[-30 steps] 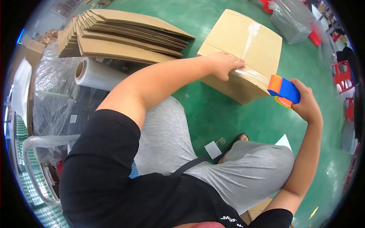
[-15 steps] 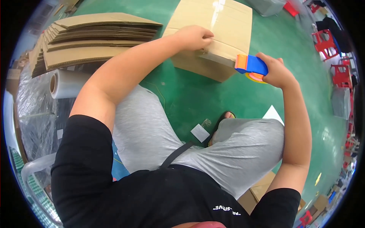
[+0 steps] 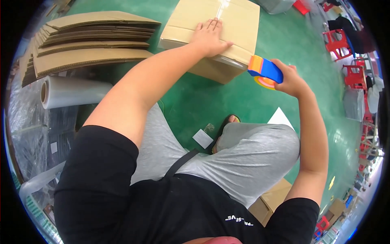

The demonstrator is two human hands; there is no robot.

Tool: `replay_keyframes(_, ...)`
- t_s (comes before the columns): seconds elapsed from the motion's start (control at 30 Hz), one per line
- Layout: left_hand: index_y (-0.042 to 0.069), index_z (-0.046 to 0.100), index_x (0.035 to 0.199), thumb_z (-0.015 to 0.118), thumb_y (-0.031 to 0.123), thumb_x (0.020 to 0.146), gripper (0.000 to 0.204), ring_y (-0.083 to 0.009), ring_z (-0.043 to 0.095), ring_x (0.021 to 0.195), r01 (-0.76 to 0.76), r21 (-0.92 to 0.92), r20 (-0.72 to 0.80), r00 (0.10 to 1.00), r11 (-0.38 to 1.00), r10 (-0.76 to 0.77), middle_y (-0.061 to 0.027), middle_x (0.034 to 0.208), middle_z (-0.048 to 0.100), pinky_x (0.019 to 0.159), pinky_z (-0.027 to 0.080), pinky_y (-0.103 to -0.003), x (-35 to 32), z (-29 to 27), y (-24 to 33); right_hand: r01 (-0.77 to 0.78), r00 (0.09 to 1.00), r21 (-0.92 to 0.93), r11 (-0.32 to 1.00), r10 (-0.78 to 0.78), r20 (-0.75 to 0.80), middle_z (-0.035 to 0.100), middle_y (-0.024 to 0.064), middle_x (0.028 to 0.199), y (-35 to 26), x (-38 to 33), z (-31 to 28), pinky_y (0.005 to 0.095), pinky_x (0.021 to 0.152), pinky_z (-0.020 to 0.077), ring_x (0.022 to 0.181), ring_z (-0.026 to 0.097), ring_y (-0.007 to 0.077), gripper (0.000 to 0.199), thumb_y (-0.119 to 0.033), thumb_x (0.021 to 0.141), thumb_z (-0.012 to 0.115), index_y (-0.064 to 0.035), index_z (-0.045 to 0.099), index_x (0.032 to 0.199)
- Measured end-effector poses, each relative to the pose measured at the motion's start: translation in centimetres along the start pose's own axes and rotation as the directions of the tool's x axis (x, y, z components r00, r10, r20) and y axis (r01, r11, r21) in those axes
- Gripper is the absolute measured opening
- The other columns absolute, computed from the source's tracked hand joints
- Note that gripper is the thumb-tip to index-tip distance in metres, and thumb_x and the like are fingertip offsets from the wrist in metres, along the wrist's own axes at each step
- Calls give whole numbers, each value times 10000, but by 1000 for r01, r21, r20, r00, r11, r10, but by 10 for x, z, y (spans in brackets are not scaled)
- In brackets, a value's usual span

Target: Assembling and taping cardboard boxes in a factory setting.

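Observation:
A closed cardboard box point(image 3: 235, 28) stands in front of me, with clear tape point(image 3: 221, 10) along the seam of its top. My left hand point(image 3: 209, 40) lies flat on that top near the front edge, fingers spread. At the box's right front corner, my right hand point(image 3: 290, 77) grips a blue and orange tape dispenser point(image 3: 268, 70). A roll of tape shows under the dispenser's body. More tape runs along the box's near edge, toward the dispenser.
Flattened cardboard sheets point(image 3: 93, 38) are stacked at the left, beside a roll of clear stretch film point(image 3: 75, 92). A white card point(image 3: 202, 138) lies on the green floor by my foot. Red stools point(image 3: 338, 42) stand far right; another carton point(image 3: 270, 199) sits beside my right leg.
My left hand has gone from curled fingers near the tape to lying flat on the box top. The right hand still holds the dispenser by the corner. The whole view has shifted slightly.

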State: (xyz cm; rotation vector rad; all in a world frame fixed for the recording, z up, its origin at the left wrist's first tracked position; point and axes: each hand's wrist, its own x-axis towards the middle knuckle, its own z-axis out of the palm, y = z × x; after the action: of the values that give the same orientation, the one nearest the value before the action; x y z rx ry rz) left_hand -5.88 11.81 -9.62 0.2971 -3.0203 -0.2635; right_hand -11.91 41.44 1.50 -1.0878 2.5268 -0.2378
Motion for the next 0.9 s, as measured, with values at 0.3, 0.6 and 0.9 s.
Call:
replay_keyframes(0.3, 36, 176, 1510, 356, 650, 900, 884, -232, 158, 1465, -3, 26, 11, 1000, 1000, 3, -109, 1580, 192, 1177, 131, -440, 3, -6, 2, -50, 987, -264, 963, 89, 136, 674, 132, 978, 41, -18, -25, 447, 993, 354, 944, 595, 372, 529, -206, 684, 732, -147, 552, 1178)
replay_keyframes(0.6, -15, 216, 1480, 432, 625, 869, 911, -268, 212, 1443, 6, -14, 9, 1000, 1000, -6, -150, 1553, 243, 1166, 158, -449, -11, -8, 6, -58, 850, -669, 741, 388, 357, 694, 117, 1074, -16, 80, 57, 405, 1001, 410, 1034, 650, 278, 523, -489, 666, 690, -112, 720, 1027)
replay_keyframes(0.9, -41, 315, 1422, 468, 497, 888, 774, -278, 318, 1387, -7, -48, -110, 994, 999, 2, -178, 1518, 301, 1132, 230, -444, -17, 2, 4, -293, 752, -340, 894, -4, -659, 664, 90, 1015, -45, 109, 2, 469, 860, 399, 907, 641, 284, 515, -181, 884, 588, -157, 416, 1368)
